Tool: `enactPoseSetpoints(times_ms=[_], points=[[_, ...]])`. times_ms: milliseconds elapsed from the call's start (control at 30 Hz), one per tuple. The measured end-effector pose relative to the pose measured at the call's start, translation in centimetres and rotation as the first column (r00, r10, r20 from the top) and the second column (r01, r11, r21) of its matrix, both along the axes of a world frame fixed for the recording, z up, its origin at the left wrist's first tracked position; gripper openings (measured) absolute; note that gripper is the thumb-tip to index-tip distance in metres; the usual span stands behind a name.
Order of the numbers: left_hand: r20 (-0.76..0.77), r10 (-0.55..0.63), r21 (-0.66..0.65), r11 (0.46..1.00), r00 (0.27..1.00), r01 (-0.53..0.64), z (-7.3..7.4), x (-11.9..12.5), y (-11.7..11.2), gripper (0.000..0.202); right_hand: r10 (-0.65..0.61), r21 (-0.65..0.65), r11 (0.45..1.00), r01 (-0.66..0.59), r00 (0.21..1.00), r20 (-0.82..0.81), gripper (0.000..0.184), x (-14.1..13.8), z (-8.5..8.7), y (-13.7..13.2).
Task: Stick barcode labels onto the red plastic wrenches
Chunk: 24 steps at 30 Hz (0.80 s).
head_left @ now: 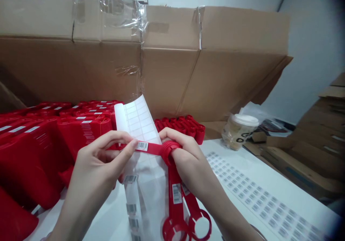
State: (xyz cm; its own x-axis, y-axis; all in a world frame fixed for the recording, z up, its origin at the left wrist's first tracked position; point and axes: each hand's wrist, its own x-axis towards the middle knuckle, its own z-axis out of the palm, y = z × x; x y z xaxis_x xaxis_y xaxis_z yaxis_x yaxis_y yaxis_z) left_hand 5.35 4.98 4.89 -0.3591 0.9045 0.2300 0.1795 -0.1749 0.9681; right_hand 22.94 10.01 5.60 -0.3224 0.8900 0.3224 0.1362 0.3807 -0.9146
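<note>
My left hand (99, 169) pinches the left end of a flat red strip (154, 149) between thumb and forefinger. A small white barcode label (142, 146) lies on that strip beside my thumb. My right hand (192, 158) is closed around the strip's other end, where several red rings are bunched together. More red ring-ended strips (174, 178) hang below it, with barcode labels on them. Behind and under both hands is a sheet of labels (138, 117), its upper part a blank grid and its lower left edge carrying a few barcodes.
Stacks of red strips (86, 129) fill the left side, and rolled red pieces (185, 126) sit behind my right hand. A barcode label sheet (250, 190) covers the white table's right. Beyond it stands a lidded cup (239, 131). A large cardboard box (172, 75) spans the back.
</note>
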Motion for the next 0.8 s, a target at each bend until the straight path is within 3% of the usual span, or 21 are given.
enactPoseSetpoints(times_ms=[367, 800], points=[[0.057, 0.017, -0.005, 1.000, 0.998, -0.016, 0.37, 0.79, -0.27, 0.031, 0.002, -0.025, 1.000, -0.002, 1.000, -0.015, 0.022, -0.04, 0.17, -0.21], [0.000, -0.019, 0.010, 1.000, 1.000, 0.019, -0.04, 0.44, -0.02, 0.032, 0.009, -0.046, 0.999, -0.010, 1.000, -0.025, 0.022, -0.05, 0.21, -0.34]])
